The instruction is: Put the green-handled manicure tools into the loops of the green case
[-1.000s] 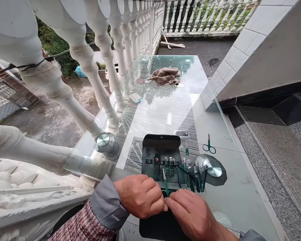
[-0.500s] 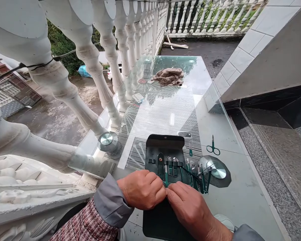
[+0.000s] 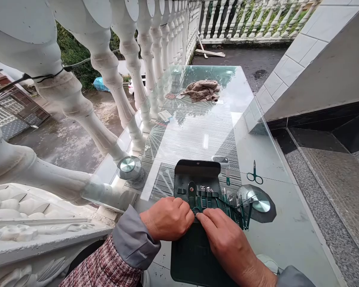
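Note:
A dark green tool case (image 3: 197, 175) lies open on a glass table (image 3: 257, 143), with clippers and other small tools held in its loops. My left hand (image 3: 167, 218) is curled into a fist at the case's left side, fingertips pinching a small green-handled tool (image 3: 197, 207) at the loops. Meeting it from the right, my right hand (image 3: 224, 239) has its fingers pressed on the same tool. Several green-handled tools (image 3: 236, 207) lie loose just right of the case.
Small green scissors (image 3: 254, 175) and a white-handled tool (image 3: 224, 162) lie on the glass beyond the case. A brown cloth (image 3: 203, 90) sits at the far end. A white balustrade (image 3: 113, 75) runs along the left; a tiled wall (image 3: 302, 52) rises on the right.
Both hands have slid forward up the case together, and the green-handled tool has gone further into the loop; less of it shows above the fingers.

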A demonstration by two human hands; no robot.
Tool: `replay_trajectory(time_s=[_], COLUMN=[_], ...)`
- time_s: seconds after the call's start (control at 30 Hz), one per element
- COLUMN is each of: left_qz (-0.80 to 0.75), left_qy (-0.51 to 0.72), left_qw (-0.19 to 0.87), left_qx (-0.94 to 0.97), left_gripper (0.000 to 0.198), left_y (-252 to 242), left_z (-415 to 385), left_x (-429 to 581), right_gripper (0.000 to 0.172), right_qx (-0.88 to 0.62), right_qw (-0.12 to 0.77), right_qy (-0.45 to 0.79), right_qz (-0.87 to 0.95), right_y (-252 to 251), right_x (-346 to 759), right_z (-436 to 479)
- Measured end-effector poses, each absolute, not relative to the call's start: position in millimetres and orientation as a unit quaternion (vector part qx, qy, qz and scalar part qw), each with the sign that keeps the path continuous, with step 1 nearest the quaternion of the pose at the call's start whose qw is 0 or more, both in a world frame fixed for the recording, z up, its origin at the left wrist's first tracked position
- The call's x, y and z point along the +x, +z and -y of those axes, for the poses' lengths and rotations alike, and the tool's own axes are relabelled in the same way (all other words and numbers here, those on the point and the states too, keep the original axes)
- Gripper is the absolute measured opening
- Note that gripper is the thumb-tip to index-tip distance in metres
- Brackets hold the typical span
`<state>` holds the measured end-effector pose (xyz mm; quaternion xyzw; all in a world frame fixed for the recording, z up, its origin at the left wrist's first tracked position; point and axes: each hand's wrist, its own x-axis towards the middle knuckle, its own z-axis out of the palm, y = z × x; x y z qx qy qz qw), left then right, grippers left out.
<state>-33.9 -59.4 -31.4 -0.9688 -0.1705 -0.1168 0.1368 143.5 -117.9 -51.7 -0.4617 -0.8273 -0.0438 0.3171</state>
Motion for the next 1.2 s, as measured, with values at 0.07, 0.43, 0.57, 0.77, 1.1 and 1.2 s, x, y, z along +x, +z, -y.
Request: replay_trajectory(time_s=[0.07, 0.43, 0.57, 0.77, 1.1, 1.2], left_qz=[0.171, 0.175, 0.168, 0.146, 0.205, 0.213], left_qy=[-0.114, -0.092, -0.090, -0.084, -0.062, -0.051], left_qw=[0.135, 0.141, 0.151, 0.147, 0.109, 0.100], left_qx=[-0.969, -0.970, -0.970, -0.975, -0.971, -0.971], left_gripper=[0.020, 0.019, 0.013, 0.011, 0.014, 0.012], left_y=[-31.6, -30.0, -28.4, -27.0, -26.6, -26.0], left_z=[59.0, 60.4, 59.5, 59.2, 57.6, 57.4], left_x=[-33.7, -32.2, -31.8, -32.2, -30.5, -29.0], right_gripper=[0.031, 0.026, 0.030, 0.030, 0.027, 0.026], right_qx=[-0.470, -0.479, -0.476, -0.500, -0.505, -0.513], right_qw=[0.308, 0.305, 0.303, 0.291, 0.268, 0.277], right_qy=[-0.050, -0.089, -0.064, -0.071, -0.028, -0.018], right_qz=[0.826, 0.818, 0.823, 0.813, 0.820, 0.812], right_y=[-52.0, -55.0, -53.6, -54.4, -54.5, -56.6], right_x=[143.1, 143.3, 143.7, 143.3, 147.0, 146.9], right_z=[118.4, 118.3, 118.5, 119.7, 117.9, 118.5])
